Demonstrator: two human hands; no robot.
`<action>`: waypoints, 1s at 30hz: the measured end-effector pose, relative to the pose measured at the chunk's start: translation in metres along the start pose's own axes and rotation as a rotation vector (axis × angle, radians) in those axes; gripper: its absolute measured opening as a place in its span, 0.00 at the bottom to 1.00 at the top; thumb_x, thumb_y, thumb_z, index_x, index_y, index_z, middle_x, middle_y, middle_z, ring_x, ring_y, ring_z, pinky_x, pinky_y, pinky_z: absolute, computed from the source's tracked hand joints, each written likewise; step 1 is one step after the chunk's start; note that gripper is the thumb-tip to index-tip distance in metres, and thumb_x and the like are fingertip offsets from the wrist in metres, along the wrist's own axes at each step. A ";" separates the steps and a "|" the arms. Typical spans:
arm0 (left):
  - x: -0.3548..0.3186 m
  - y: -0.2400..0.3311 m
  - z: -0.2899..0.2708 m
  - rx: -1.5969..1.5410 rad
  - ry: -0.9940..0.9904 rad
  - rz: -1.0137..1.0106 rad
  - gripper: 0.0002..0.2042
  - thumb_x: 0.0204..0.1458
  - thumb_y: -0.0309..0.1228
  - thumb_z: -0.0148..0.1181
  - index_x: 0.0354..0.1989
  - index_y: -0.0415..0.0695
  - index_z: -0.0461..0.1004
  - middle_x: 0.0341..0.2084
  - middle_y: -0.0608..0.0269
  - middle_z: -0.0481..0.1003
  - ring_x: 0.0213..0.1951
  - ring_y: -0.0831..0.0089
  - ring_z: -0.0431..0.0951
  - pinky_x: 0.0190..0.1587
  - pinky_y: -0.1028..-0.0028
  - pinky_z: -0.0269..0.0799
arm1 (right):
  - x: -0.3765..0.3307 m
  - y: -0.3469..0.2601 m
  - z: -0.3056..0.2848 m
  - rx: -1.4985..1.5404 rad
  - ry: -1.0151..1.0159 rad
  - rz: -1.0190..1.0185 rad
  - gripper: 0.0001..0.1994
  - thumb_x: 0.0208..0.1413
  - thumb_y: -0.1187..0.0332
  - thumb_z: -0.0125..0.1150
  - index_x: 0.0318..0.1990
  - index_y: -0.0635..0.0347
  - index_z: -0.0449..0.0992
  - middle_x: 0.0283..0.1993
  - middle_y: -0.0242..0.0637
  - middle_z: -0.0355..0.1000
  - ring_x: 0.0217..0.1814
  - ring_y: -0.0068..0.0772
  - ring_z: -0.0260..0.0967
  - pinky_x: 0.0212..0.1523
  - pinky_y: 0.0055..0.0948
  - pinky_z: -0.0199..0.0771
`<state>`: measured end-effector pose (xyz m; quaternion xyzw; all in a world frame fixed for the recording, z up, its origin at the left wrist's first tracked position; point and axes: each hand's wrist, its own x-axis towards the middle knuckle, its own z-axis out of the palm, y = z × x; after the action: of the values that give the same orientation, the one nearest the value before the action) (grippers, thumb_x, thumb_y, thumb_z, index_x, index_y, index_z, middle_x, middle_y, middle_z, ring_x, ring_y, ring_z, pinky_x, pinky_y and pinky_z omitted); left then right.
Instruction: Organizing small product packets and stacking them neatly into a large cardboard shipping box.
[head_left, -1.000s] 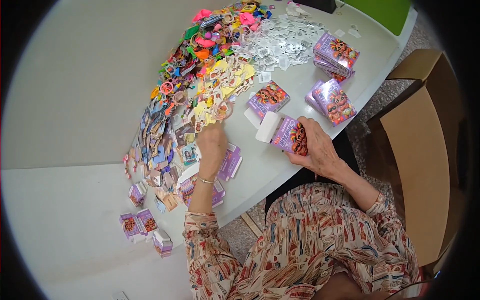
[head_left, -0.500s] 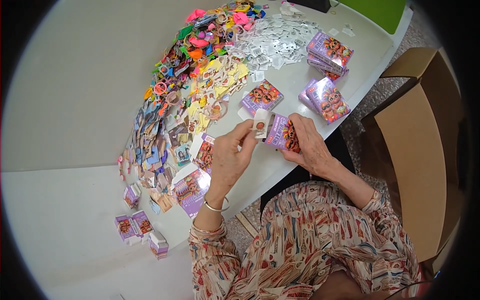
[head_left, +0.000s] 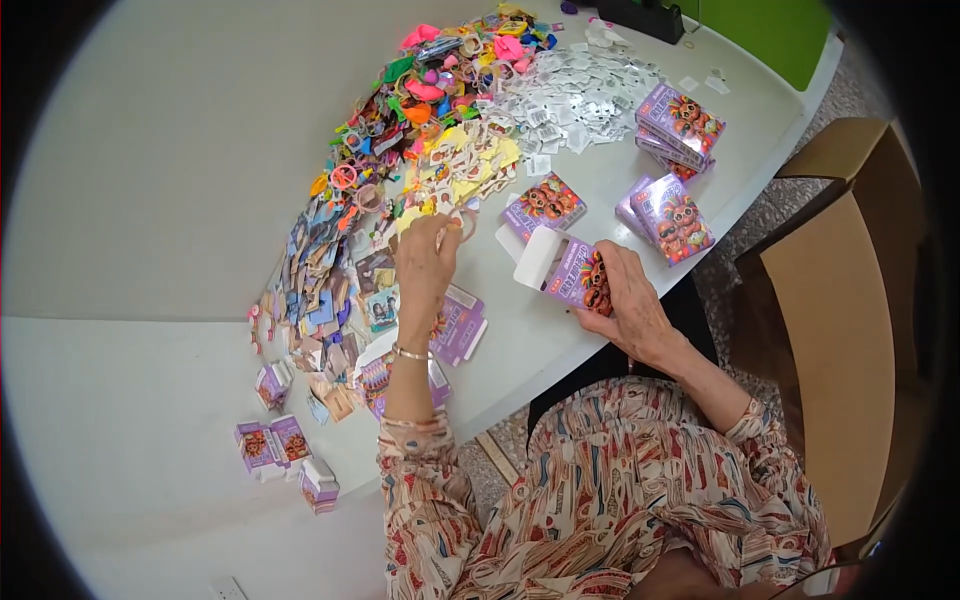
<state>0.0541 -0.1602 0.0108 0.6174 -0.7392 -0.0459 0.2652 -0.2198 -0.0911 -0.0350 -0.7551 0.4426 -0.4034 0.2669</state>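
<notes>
My right hand (head_left: 637, 310) grips a small purple carton (head_left: 577, 270) printed with round cartoon faces. The white end flap of the carton stands open toward the left. My left hand (head_left: 427, 262) is at the near edge of the heap of yellow-and-white paper pieces (head_left: 470, 165), its fingers bent together in a pinch. Whatever lies between those fingertips is too small to make out; a clear pinkish ring (head_left: 466, 226) shows right beside them. Below my left wrist rest flattened purple cartons (head_left: 462, 328), partly covered by the forearm.
Another purple carton (head_left: 545, 205) lies just beyond the held one. Stacked cartons (head_left: 682, 125) stand at the right, near the table edge. Colourful small toys (head_left: 425, 90), white packets (head_left: 575, 90) and picture cards (head_left: 315, 265) form heaps. A large cardboard box (head_left: 825, 340) is at the right.
My left hand has left the carton's opening and moved left to the heap. The small picture card at the opening no longer shows. My right hand keeps its hold on the carton.
</notes>
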 end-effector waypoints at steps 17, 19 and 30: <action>0.010 -0.026 -0.030 -0.627 -0.033 -0.407 0.07 0.59 0.27 0.53 0.41 0.38 0.74 0.29 0.59 0.78 0.27 0.75 0.80 0.31 0.80 0.77 | 0.001 0.002 0.003 -0.012 -0.049 0.050 0.39 0.42 0.66 0.69 0.60 0.69 0.53 0.54 0.53 0.60 0.54 0.53 0.59 0.54 0.42 0.63; 0.012 -0.003 -0.041 -0.826 -0.053 -0.405 0.08 0.59 0.28 0.54 0.42 0.37 0.74 0.29 0.59 0.78 0.28 0.74 0.80 0.31 0.80 0.77 | 0.003 0.001 0.002 -0.010 -0.065 0.057 0.39 0.42 0.66 0.69 0.59 0.69 0.53 0.54 0.53 0.60 0.54 0.54 0.59 0.54 0.42 0.63; -0.006 0.065 -0.006 -0.745 -0.431 -0.314 0.07 0.56 0.25 0.55 0.41 0.37 0.75 0.30 0.60 0.78 0.29 0.70 0.79 0.32 0.75 0.75 | 0.006 -0.005 0.000 0.011 -0.086 0.071 0.38 0.43 0.66 0.68 0.60 0.68 0.53 0.53 0.53 0.60 0.55 0.55 0.58 0.55 0.43 0.63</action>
<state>-0.0002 -0.1380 0.0394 0.5611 -0.6078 -0.4756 0.2993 -0.2160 -0.0941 -0.0290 -0.7541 0.4551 -0.3633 0.3037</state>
